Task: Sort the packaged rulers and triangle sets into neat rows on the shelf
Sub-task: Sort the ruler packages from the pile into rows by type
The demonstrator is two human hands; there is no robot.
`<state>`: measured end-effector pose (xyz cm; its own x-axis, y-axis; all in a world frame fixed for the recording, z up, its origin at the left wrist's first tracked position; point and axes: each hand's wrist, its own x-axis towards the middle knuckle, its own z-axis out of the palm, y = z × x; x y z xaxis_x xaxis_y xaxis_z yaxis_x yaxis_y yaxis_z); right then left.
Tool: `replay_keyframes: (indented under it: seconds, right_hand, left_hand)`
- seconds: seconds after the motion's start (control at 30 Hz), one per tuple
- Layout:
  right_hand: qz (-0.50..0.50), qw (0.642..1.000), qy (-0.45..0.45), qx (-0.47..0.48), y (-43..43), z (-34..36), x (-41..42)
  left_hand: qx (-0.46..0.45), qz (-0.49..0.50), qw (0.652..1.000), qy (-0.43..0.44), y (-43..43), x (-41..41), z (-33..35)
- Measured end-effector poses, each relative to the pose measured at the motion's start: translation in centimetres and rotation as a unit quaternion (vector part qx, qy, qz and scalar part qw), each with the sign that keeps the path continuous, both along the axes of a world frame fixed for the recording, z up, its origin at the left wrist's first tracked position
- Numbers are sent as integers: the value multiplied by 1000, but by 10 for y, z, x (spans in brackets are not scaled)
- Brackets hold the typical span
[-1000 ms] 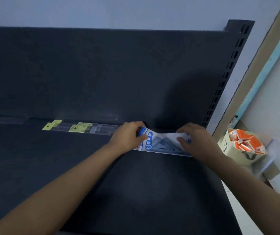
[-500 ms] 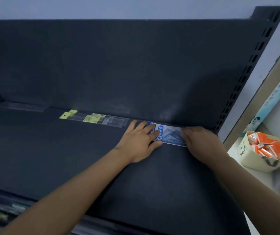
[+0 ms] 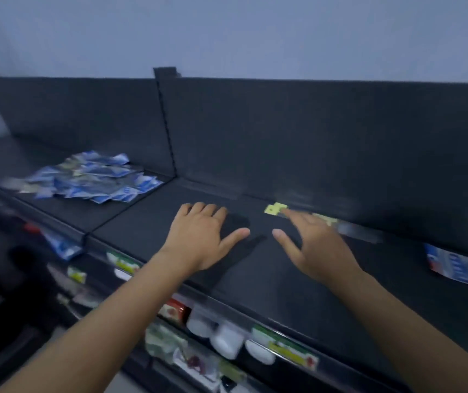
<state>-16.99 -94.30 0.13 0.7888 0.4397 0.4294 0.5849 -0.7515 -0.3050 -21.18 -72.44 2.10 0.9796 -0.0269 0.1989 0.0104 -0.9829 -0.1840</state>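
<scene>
dark shelving (image 3: 255,285) ran along a pale wall. the left hand (image 3: 201,236) and right hand (image 3: 312,251) hovered low over its middle, fingers spread, holding nothing. a ruler pack (image 3: 276,209) lay flush to the back panel, with a triangle set (image 3: 459,268) further right, likely to start a neat row. the unsorted pile (image 3: 91,181) of blue packs waited in the left bay, probably next.

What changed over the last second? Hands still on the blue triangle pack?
Both hands let it go. Left hand and right hand moved left, open, over the shelf; the blue triangle pack lies to their right. The yellow-tagged ruler pack stays along the back panel.
</scene>
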Motion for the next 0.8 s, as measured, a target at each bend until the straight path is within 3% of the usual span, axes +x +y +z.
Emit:
replay_keyframes:
  seconds: [0.2,0.37,0.5,0.7,0.8]
  right_hand:
    - [56,997,45,-4,186,8,-2]
    - [94,993,65,-25,293,14,7]
    - [106,991,79,-24,353,16,36]
    - [138,986,69,67,443,10,100]
    - [155,984,77,43,496,10,136]
  left_hand:
    - [-1,97,995,20,178,-41,5]
    - [3,152,988,36,288,-50,7]
    - [5,178,983,39,353,-29,3]
    - [-18,197,979,38,432,23,-2]
    - [-7,200,979,48,480,63,5]
